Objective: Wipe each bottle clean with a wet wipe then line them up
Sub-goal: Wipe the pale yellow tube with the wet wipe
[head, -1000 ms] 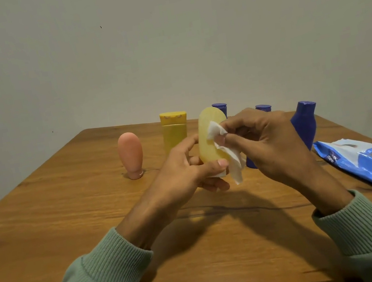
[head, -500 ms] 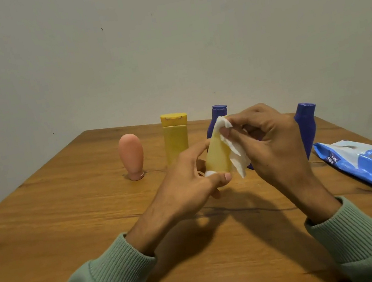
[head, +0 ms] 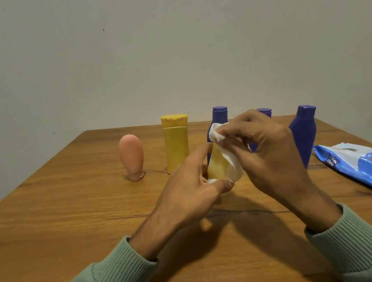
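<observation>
Partway through, judging by the layout: pink bottle point(head: 132, 160) and yellow bottle point(head: 177, 145) upright side by side at the back left of the table point(head: 70, 223), plausibly wiped and placed already (no confirming cleanliness from here). Left blue bottle point(head: 218, 116), middle blue bottle point(head: 264, 111) and right blue bottle point(head: 305, 134) loosely spaced behind the hands, probably waiting. Wipe pack point(head: 370, 165) flat at the right edge. In hand now: a pale yellow bottle point(head: 216, 165), mid-table, apparently lifted clear of the wood. Left hand point(head: 188, 190) gripping its lower end by the white cap between thumb and curled fingers, forefinger stretched up along the side. Right hand point(head: 263, 149) pinching the wet wipe point(head: 229, 160) against the bottle's top, cloth draped down its right flank. Left to do: finishing this one, the blue three, then the lining up.
</observation>
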`<state>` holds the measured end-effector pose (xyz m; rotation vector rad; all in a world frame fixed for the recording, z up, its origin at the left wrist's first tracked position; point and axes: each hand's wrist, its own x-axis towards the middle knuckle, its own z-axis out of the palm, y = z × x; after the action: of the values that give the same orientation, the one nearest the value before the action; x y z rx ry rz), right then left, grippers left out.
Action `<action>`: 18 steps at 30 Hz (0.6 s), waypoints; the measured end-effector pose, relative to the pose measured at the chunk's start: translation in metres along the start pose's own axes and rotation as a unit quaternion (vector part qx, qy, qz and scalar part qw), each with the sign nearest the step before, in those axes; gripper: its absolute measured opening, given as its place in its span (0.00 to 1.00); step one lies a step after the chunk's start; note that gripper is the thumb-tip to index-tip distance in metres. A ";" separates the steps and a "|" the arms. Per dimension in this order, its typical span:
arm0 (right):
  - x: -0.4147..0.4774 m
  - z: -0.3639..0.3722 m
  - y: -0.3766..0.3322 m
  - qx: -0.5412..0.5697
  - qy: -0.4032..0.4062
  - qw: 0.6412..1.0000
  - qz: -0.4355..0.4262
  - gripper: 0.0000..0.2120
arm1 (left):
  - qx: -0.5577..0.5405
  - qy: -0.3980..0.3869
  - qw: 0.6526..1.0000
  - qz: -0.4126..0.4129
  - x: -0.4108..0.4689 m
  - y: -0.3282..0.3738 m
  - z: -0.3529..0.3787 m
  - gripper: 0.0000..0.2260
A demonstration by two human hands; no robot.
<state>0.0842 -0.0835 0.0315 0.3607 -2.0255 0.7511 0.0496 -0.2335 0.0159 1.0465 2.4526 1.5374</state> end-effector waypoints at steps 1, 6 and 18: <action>0.000 -0.001 0.001 -0.003 -0.001 1.000 -0.002 0.12 | 0.003 -0.003 1.000 -0.002 0.000 0.000 0.000 0.26; 0.008 -0.012 0.010 -0.021 0.085 0.995 0.048 0.08 | -0.039 -0.032 0.999 -0.018 -0.002 0.003 0.000 0.26; 0.008 -0.014 -0.002 0.061 -0.118 0.991 0.032 0.08 | -0.274 -0.046 0.960 -0.033 0.000 0.004 -0.010 0.21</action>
<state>0.0906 -0.0760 0.0450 0.4762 -2.2273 0.9100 0.0478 -0.2396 0.0242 0.8889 1.8042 1.9276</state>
